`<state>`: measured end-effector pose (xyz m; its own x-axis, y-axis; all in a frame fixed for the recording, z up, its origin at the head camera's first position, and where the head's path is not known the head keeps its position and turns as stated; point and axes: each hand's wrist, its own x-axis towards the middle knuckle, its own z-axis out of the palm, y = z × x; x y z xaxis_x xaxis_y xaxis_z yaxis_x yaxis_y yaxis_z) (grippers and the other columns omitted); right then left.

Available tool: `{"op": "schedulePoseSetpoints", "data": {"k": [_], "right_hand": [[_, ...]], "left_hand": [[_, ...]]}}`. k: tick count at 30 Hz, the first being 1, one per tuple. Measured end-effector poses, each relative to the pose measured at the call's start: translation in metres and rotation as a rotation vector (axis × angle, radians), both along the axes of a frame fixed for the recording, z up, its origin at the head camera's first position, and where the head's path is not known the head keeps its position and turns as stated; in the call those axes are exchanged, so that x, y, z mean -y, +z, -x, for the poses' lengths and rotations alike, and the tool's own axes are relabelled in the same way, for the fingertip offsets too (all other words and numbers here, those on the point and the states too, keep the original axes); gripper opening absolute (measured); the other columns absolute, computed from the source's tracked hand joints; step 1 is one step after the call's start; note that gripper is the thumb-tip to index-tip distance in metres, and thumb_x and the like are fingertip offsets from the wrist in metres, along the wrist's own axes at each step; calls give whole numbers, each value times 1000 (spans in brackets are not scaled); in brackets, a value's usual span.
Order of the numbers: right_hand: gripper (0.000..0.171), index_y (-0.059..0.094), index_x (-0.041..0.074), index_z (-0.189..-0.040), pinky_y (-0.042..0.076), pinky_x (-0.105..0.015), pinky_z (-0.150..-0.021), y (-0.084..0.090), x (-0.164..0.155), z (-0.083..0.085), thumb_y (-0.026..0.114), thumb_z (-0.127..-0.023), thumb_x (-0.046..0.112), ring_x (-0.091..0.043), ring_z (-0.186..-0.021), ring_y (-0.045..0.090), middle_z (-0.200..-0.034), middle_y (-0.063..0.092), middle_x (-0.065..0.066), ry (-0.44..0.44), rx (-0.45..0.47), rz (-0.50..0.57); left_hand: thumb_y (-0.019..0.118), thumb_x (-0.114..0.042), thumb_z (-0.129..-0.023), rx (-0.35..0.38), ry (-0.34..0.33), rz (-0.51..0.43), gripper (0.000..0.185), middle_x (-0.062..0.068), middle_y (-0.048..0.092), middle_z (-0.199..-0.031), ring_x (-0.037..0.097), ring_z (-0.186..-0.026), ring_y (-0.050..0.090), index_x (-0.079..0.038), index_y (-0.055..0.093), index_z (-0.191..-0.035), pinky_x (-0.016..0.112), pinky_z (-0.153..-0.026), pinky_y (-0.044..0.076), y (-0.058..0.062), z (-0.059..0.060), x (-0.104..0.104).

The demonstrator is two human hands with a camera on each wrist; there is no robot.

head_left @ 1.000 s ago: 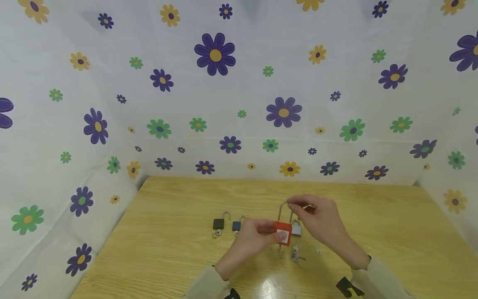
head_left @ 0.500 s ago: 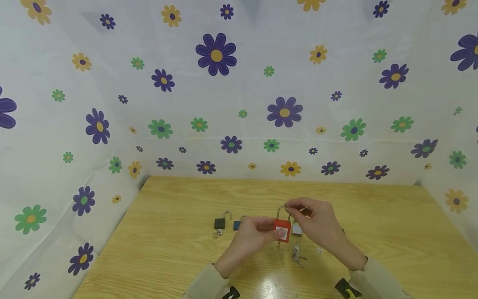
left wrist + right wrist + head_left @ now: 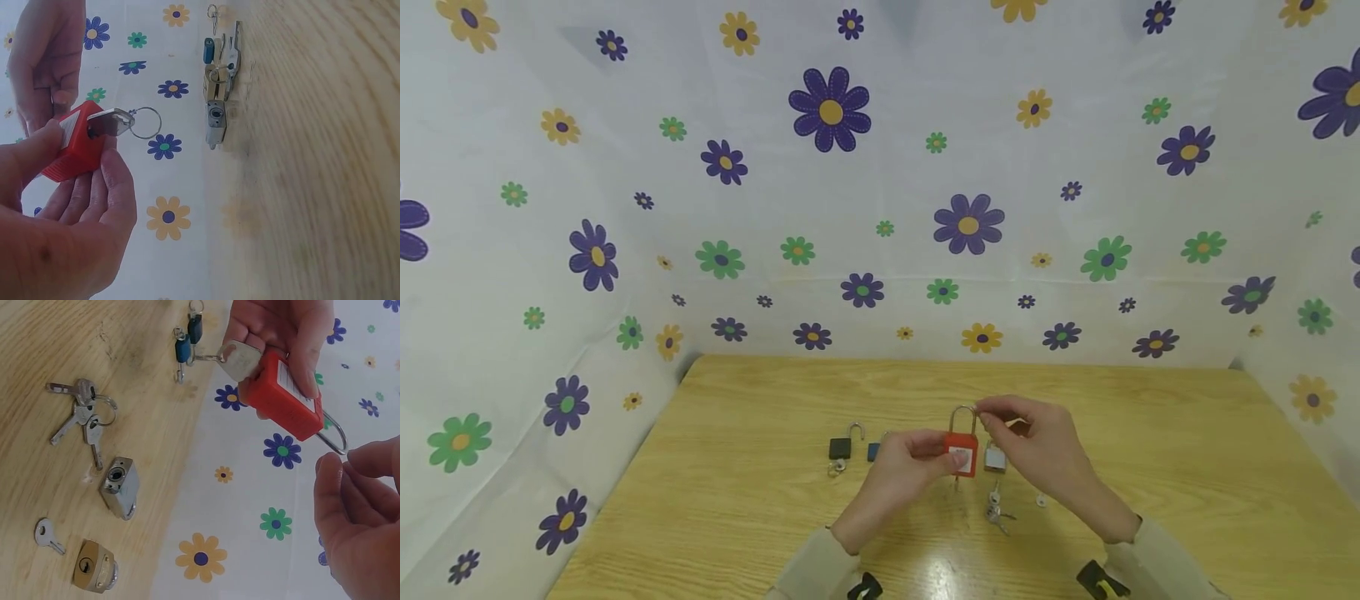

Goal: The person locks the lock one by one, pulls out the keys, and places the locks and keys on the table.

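My left hand [image 3: 898, 475] holds a red padlock [image 3: 284, 403] with a white label, its thumb lying across the label. The padlock is raised above the table, shackle up. A key [image 3: 240, 360] sits in the keyhole underneath, with a wire ring hanging from it. My right hand [image 3: 1045, 433] has thumb and forefinger pinched at the top bend of the metal shackle [image 3: 338, 425]. In the head view, both shackle legs run down to the red body. Behind my left hand a blue padlock [image 3: 873, 452] is partly covered.
On the wooden table [image 3: 737, 517] a black padlock [image 3: 839, 448] stands with its shackle raised. A silver padlock [image 3: 122, 487], a bunch of keys [image 3: 81, 411], a loose key [image 3: 47, 534] and a brass padlock [image 3: 90, 569] lie near the right hand. Flowered cloth [image 3: 880, 167] surrounds the table.
The red padlock has shifted slightly left and up with my left hand, and stands more upright. My right fingertips now meet the shackle at its right-hand bend.
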<state>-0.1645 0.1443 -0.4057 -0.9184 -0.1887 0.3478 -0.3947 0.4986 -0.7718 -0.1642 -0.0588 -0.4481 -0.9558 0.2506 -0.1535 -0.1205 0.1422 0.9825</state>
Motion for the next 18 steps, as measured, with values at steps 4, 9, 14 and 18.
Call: {"op": "schedulePoseSetpoints", "data": {"k": [4,9,14,18], "right_hand": [[13,78,8,-107,56,-21,-65,-5,0,-1,71,-96,8,-6,-75,66,-99,79,-5,-15,30,-10],[12,78,9,-106,56,-20,-67,-14,2,-4,71,-96,11,-5,-78,67,-96,79,-1,-14,133,-28],[12,78,11,-106,55,-21,-69,-23,6,-8,71,-97,15,-7,-80,67,-95,78,0,-6,225,-21],[16,77,11,-110,57,-23,-68,-26,8,-9,70,-98,17,-17,-82,70,-101,79,-4,11,309,45]], "left_hand": [[78,-26,-92,2,45,-21,35,9,77,-115,18,-102,73,-9,74,-122,42,-94,58,-2,3,1],[78,-28,-93,3,105,-75,39,10,77,-116,18,-103,73,-7,72,-125,37,-94,58,-5,7,2],[79,-31,-92,11,138,-141,41,10,76,-119,18,-107,72,-7,72,-125,39,-98,57,-3,10,0],[78,-29,-93,-15,159,-165,42,13,76,-119,19,-108,72,-4,71,-125,39,-99,56,0,11,-2]]}}
